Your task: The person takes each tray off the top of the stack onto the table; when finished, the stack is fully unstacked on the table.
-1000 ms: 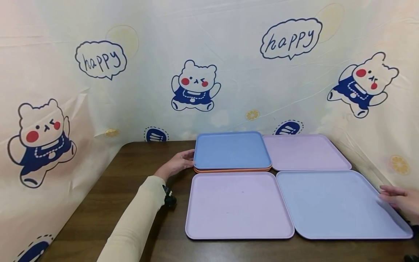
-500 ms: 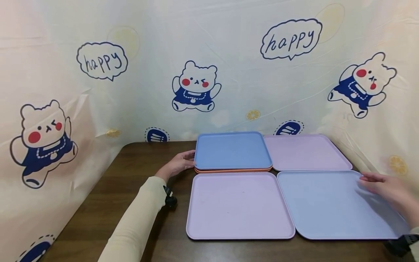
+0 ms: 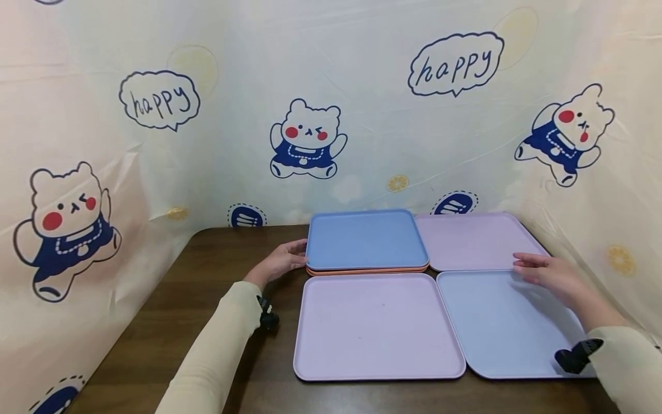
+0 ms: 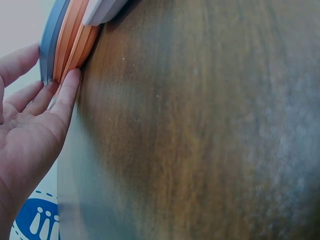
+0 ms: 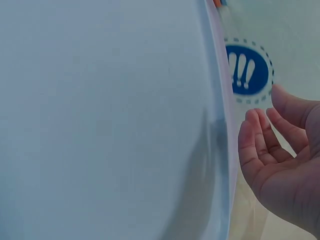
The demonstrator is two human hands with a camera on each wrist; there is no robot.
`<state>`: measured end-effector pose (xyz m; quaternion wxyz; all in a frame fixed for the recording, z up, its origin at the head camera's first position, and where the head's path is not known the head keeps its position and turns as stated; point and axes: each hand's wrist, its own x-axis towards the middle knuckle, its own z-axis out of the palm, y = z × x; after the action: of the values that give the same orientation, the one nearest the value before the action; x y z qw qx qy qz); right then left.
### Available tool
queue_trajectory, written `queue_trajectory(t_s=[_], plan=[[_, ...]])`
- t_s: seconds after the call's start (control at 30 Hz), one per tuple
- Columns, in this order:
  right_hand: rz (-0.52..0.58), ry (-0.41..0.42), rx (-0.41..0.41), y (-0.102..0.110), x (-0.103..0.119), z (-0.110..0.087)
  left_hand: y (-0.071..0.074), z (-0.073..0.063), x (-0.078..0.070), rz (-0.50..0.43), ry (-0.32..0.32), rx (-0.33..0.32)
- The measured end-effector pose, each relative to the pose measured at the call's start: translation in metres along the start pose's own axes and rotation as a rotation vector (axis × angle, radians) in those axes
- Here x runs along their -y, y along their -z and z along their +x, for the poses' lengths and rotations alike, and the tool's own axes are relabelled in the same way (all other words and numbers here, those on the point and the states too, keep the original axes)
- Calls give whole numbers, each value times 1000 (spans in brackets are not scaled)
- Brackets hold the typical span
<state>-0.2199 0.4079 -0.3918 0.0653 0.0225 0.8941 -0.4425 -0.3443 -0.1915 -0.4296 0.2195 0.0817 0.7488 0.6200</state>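
My left hand rests with its fingertips against the left side of a tray stack: a blue tray on top, orange trays beneath. Its fingers lie fairly straight along the rims. My right hand, loosely bent and holding nothing, hovers where the back-right purple tray meets the front-right light blue tray. In the right wrist view its fingers stand apart from the light blue rim, which carries a shadow.
Another purple tray lies at the front, left of the light blue one. The trays sit close together on a dark wooden table. A printed curtain with bears hangs behind and at both sides.
My right hand has moved left and away from me, from the light blue tray's right edge to its far edge beside the purple tray. The left hand and the trays have stayed put.
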Motion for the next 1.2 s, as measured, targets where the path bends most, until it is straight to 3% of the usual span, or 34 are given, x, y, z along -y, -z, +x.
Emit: queue_trajectory(t_s=[0.23, 0.5, 0.77, 1.2], plan=[[13, 5, 30, -28, 27, 20, -1, 0, 2, -11, -17, 9], [31, 32, 47, -54, 51, 38, 0, 1, 5, -43, -94, 56], [54, 69, 27, -75, 60, 59, -5, 0, 3, -77, -25, -27], [66, 90, 93, -101, 69, 80, -9, 1, 3, -43, 0, -61]])
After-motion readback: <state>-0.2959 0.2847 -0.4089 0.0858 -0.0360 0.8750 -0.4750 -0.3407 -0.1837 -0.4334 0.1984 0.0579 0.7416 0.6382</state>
